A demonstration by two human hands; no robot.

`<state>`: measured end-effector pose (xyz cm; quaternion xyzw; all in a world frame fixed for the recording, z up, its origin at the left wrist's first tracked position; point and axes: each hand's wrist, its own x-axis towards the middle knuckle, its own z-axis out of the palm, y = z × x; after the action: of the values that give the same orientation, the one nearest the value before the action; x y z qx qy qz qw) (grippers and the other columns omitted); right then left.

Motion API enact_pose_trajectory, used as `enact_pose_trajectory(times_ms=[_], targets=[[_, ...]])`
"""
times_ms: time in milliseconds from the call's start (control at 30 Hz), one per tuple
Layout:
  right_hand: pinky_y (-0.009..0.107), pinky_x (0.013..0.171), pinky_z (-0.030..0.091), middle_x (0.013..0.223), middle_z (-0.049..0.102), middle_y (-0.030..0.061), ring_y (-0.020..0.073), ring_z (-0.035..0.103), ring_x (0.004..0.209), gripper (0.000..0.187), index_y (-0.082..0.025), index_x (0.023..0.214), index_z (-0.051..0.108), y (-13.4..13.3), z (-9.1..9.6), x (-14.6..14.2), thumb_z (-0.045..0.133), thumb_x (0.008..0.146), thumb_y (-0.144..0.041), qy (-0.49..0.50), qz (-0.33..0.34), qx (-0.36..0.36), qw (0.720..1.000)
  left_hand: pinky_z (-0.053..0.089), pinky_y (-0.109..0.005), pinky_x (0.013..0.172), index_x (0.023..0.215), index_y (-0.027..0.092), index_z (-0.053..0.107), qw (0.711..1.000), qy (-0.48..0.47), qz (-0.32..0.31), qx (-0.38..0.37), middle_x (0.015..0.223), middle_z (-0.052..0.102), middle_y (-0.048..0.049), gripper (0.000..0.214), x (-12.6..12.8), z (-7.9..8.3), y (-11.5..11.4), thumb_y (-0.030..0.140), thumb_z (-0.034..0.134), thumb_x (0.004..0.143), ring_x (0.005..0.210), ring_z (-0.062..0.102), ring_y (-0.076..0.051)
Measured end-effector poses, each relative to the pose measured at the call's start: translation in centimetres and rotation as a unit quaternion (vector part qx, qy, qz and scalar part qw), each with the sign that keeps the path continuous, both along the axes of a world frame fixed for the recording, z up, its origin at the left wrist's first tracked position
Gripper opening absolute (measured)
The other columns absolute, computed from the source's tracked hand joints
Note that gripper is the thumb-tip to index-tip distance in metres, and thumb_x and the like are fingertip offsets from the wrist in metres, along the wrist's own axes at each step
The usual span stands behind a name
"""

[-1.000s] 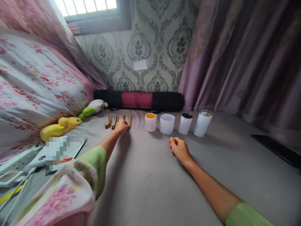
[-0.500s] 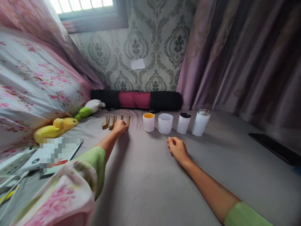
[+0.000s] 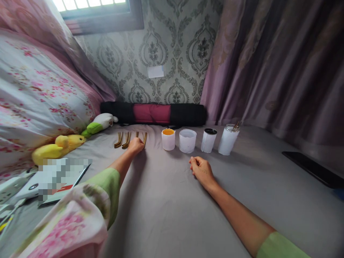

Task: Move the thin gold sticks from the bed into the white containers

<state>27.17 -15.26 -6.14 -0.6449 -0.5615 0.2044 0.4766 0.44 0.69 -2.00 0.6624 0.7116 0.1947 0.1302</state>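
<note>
Where left hand (image 3: pixel 135 145) over them, grip unclear, brass sticks (image 3: pixel 125 140) lengthwise toward wall (image 3: pixel 161 43).

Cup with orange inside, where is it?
In the head view the cup with orange inside stands at the left end of the row of white cups, just right of the left hand and brown sticks.
</note>
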Motion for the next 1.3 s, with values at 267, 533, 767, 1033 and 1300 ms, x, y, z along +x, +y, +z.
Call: enact_pose_trajectory(times_ms=[267, 533, 767, 1033, 1300], targets=[[0.019, 0.041, 0.032, 0.052, 0.055, 0.0013, 0.0088, 0.047, 0.04, 0.039, -0.015, 0.071, 0.058, 0.03, -0.12, 0.02, 0.033, 0.079, -0.045, 0.0, 0.001, 0.001, 1.0, 0.041, -0.024, 0.065, 0.077, 0.017, 0.066, 0.999, 0.028, 0.014, -0.004, 0.078, 0.064, -0.009, 0.02, 0.11, -0.16, -0.01, 0.021, 0.055, 0.061, 0.077, 0.057, -0.02], [0.019, 0.041, 0.032, 0.054, 0.056, 0.0018, 0.0093, 0.048, 0.043, 0.04, -0.015, 0.072, 0.058, -0.01, -0.01, 0.01, 0.033, 0.079, -0.045, 0.0, 0.003, -0.003, 1.0, 0.041, -0.024, 0.065, 0.078, 0.016, 0.067, 0.999, 0.031, 0.016, 0.004, 0.078, 0.065, -0.0103, 0.021, 0.07, -0.55, 0.3, 0.021, 0.054, 0.062, 0.077, 0.058, -0.021], [0.019, 0.042, 0.032, 0.054, 0.056, 0.0016, 0.0093, 0.048, 0.043, 0.039, -0.015, 0.071, 0.058, -0.01, 0.11, -0.01, 0.033, 0.079, -0.044, 0.0, 0.003, -0.001, 1.0, 0.042, -0.026, 0.065, 0.078, 0.015, 0.067, 0.999, 0.023, 0.023, 0.009, 0.078, 0.065, -0.0118, 0.022, -0.03, -0.76, 0.45, 0.02, 0.055, 0.061, 0.078, 0.058, -0.023], [0.02, 0.043, 0.032, 0.053, 0.056, 0.0007, 0.0089, 0.048, 0.043, 0.037, -0.016, 0.069, 0.057, -0.04, 0.17, 0.0, 0.034, 0.079, -0.043, -0.006, -0.004, -0.01, 1.0, 0.042, -0.028, 0.066, 0.077, 0.014, 0.067, 1.0, 0.011, 0.026, 0.01, 0.079, 0.064, -0.0135, 0.022, 0.12, -0.52, 0.11, 0.016, 0.053, 0.06, 0.081, 0.058, -0.024], [0.02, 0.043, 0.032, 0.053, 0.055, 0.0005, 0.009, 0.048, 0.042, 0.036, -0.016, 0.069, 0.057, -0.11, 0.28, 0.0, 0.034, 0.079, -0.042, -0.005, -0.002, -0.009, 1.0, 0.041, -0.027, 0.064, 0.074, 0.013, 0.066, 0.999, -0.022, 0.04, 0.012, 0.07, 0.063, -0.0105, 0.018, 0.11, -0.21, -0.01, 0.016, 0.057, 0.059, 0.077, 0.058, -0.024]])
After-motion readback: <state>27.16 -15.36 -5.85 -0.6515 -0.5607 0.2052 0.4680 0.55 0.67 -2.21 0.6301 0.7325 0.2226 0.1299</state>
